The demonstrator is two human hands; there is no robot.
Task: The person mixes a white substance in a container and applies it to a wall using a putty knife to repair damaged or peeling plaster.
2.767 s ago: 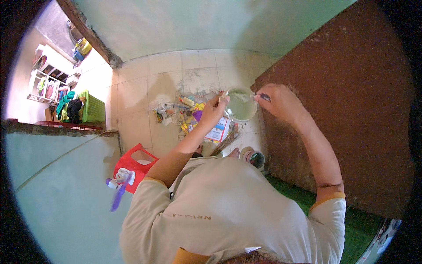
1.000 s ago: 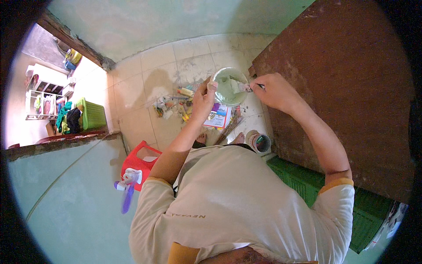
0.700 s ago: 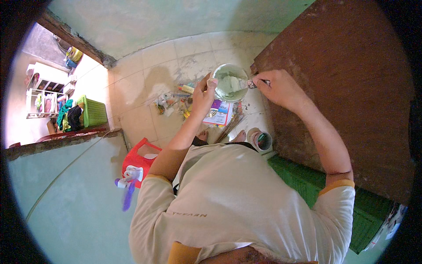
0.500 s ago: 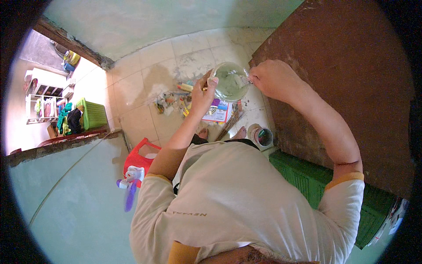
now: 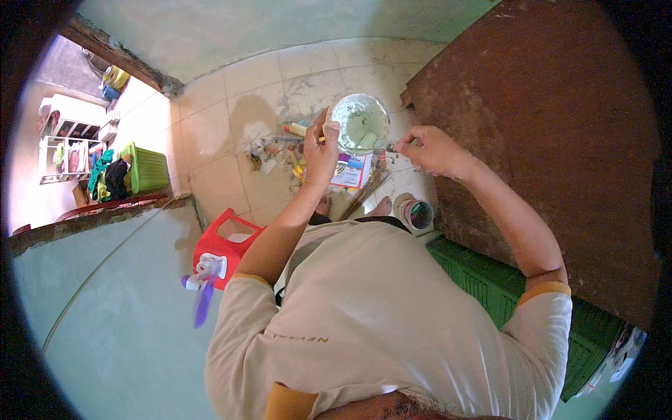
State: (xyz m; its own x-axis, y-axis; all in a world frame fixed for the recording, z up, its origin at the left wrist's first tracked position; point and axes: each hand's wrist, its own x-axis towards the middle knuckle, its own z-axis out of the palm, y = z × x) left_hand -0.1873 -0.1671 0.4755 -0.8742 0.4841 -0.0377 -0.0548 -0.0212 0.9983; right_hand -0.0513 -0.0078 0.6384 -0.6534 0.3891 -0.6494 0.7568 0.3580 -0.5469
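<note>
My left hand (image 5: 322, 152) is closed on the left side of a round tub (image 5: 381, 109) and holds it above the floor. Pale green paste coats the tub's inside wall and bottom, thick and uneven. A short yellow stick-like piece shows by the left fingers. My right hand (image 5: 435, 150) is beside the tub's lower right rim, its fingers pinching a small tool (image 5: 389, 147) that looks like a putty knife. Part of the blade is over the rim and the handle is mostly covered by the fingers.
Scraps, sticks and a printed sheet (image 5: 352, 170) litter the tiles by my feet. A white bucket (image 5: 418, 214) stands near my right foot. A brown panel (image 5: 532, 154) rises on the right, above a green cabinet (image 5: 476, 269). A red plastic item (image 5: 217, 246) is at left, near a doorway.
The tub has tipped, so its paste-coated inside faces me more. My right hand has moved slightly down, bringing the tool from inside the tub to its lower right rim.
</note>
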